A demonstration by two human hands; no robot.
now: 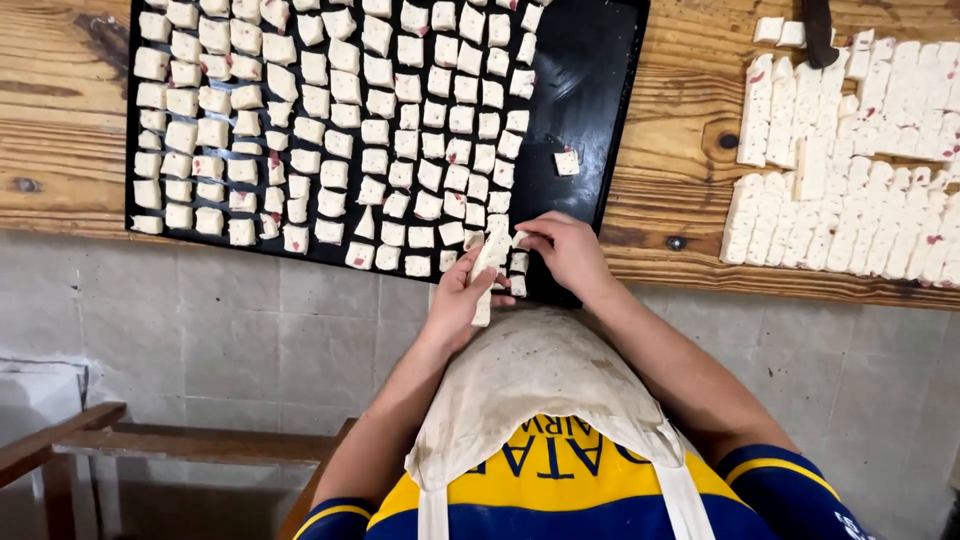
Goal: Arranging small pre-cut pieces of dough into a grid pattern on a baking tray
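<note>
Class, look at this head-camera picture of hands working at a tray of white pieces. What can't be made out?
- Black tray: far edge cut off by the frame top.
- Cut white block: runs past the right edge.
- Strip in the left hand: partly hidden by fingers.
- Right hand: palm turned away.
- Dark tool: mostly cut off.

Probably a small confectionery workshop: wooden workbench [60, 120], black tray [590, 90] of cut white sweets [345, 85].

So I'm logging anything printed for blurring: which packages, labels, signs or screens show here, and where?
No packages, labels, signs or screens in view.
Only printed surface: blue and yellow shirt, bottom centre under a pale apron; yellow band with blue lettering.
</note>
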